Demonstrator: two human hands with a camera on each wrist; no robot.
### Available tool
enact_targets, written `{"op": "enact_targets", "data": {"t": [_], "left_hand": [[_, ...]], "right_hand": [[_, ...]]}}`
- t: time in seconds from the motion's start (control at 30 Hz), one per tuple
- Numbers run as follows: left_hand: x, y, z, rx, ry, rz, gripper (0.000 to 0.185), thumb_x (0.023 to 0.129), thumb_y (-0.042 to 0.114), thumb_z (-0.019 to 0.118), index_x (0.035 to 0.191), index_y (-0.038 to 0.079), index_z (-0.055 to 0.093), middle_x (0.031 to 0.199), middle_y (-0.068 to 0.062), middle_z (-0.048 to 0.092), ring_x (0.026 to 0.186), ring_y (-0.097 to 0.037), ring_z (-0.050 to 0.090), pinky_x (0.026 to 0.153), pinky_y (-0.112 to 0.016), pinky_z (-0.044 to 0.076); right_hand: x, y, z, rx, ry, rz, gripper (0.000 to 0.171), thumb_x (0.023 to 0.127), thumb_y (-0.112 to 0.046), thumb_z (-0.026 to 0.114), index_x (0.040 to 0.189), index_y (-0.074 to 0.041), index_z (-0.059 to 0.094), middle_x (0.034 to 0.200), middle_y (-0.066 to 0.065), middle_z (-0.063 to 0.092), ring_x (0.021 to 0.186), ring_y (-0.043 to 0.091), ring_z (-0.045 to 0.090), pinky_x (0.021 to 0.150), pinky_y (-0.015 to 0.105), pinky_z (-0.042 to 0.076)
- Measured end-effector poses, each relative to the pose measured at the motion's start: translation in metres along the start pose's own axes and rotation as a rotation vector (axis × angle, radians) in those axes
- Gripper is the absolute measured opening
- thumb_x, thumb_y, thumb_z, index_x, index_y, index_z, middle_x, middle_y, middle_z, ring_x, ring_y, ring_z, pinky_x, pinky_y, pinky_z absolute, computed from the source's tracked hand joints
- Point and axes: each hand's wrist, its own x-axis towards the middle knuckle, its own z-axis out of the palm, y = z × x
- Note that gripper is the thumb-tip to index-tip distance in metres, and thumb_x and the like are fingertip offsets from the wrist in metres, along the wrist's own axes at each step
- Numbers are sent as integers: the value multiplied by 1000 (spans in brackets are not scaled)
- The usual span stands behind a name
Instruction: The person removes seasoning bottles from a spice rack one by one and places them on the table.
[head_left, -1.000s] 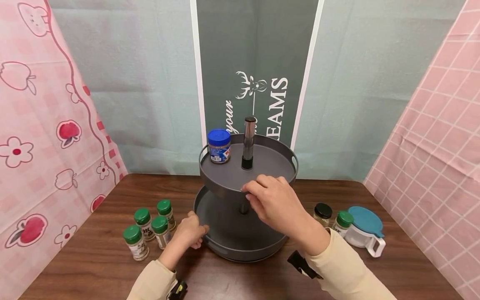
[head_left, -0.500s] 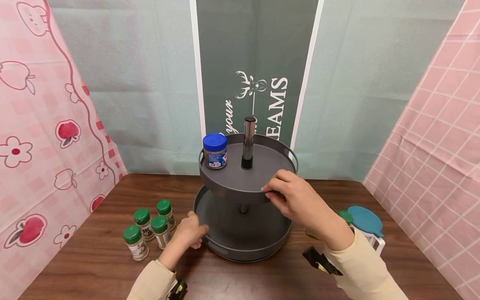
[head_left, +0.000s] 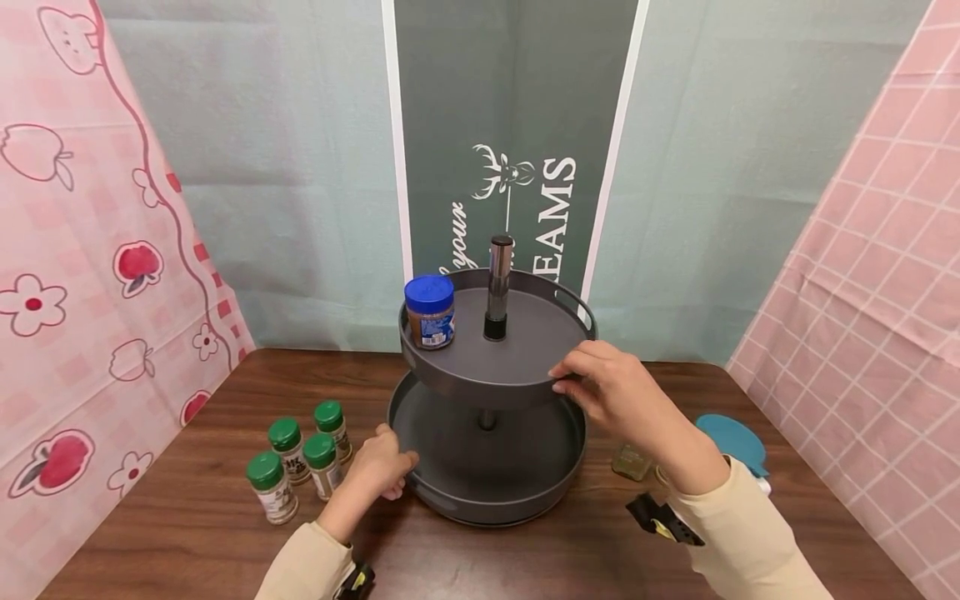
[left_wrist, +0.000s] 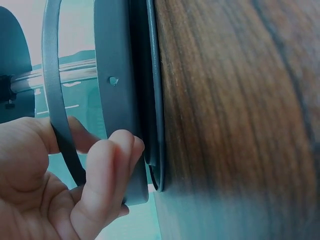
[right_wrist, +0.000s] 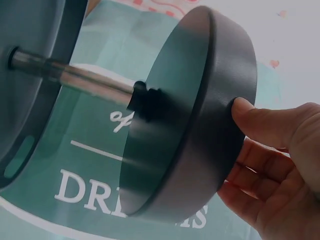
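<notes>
A dark grey two-tier turntable stands in the middle of the table. My left hand (head_left: pixel 383 462) holds the rim of its lower tray (head_left: pixel 487 510) at the left; in the left wrist view the thumb (left_wrist: pixel 82 135) reaches behind the rim while the fingers curl outside. My right hand (head_left: pixel 618 389) pinches the front right rim of the upper tray (head_left: pixel 465 387). In the right wrist view its thumb (right_wrist: pixel 265 125) lies against the tray's wall. A jar with a blue lid and blue label (head_left: pixel 431 312) stands upright at the upper tray's left, beside the silver post (head_left: pixel 498 279).
Several green-capped seasoning bottles (head_left: pixel 273 487) stand left of the turntable on the wooden table (head_left: pixel 195 533). At the right, a teal-lidded container (head_left: pixel 731 440) and a glass jar (head_left: pixel 632 463) are partly hidden by my right arm. Fabric backdrops (head_left: pixel 300 167) enclose the table.
The upper tray has turned counterclockwise seen from above. Its blue-lidded jar came left and nearer, its right handle slot went back, and my right hand moved right with the rim. My left hand stayed.
</notes>
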Motion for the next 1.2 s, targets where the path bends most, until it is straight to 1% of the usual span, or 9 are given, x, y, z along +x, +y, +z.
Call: {"op": "enact_targets", "data": {"t": [0.2,0.43,0.63,0.8,0.83,0.9,1.03,1.13,1.2], "left_hand": [[0,-1,-1,-4,2,-5,65,85,14,60,126,-21,24,53,-12,53,38,-17,54,40,-30,47],[0,-3,0,-6,3,-4,66,85,14,60,127,-21,23,53,-12,53,38,-17,54,40,-30,47],[0,-4,-1,-11,4,4,64,85,14,60,125,-21,24,53,-12,53,38,-17,55,39,-30,47],[0,-4,-2,-20,2,7,64,85,14,59,125,-21,24,53,-12,53,39,-18,55,40,-31,47],[0,-4,-1,-21,4,4,64,85,14,59,126,-21,24,53,-12,53,39,-18,55,40,-31,47],[0,-4,-1,-18,2,3,65,85,14,59,127,-21,24,54,-12,53,39,-18,55,40,-31,47],[1,-4,1,-11,-1,4,65,86,15,59,127,-20,24,54,-12,54,39,-17,55,40,-31,47],[2,-4,1,-6,-1,9,64,86,15,59,126,-20,24,54,-12,54,39,-17,55,40,-31,47],[2,-4,1,-5,2,10,64,85,15,59,126,-20,25,53,-12,54,38,-17,55,40,-31,47]], "right_hand": [[-4,13,-4,-56,19,16,23,68,5,77,83,-9,67,84,-1,64,87,23,58,73,36,47],[-10,26,-7,-34,-11,42,24,69,6,75,88,-7,66,91,5,65,90,25,58,75,38,45],[-12,32,-9,-16,-61,124,22,74,7,68,91,-6,66,99,10,65,97,29,57,78,42,44],[-16,43,-8,20,-72,241,22,78,9,63,94,-6,67,109,11,64,106,31,56,71,39,49],[-17,46,-7,33,-71,264,22,79,9,62,95,-5,68,111,11,63,107,31,56,66,36,49],[-20,51,-6,56,-63,312,21,82,8,62,97,-5,69,115,10,63,110,30,55,61,32,46],[-23,57,-4,88,-38,379,20,84,6,61,98,-7,69,116,8,63,112,27,54,49,26,31],[-23,59,-3,93,-15,389,19,85,5,60,96,-8,70,114,7,64,111,25,55,43,23,27],[-23,60,-2,85,-5,376,19,84,6,60,94,-7,69,112,7,64,110,26,56,43,22,26]]}}
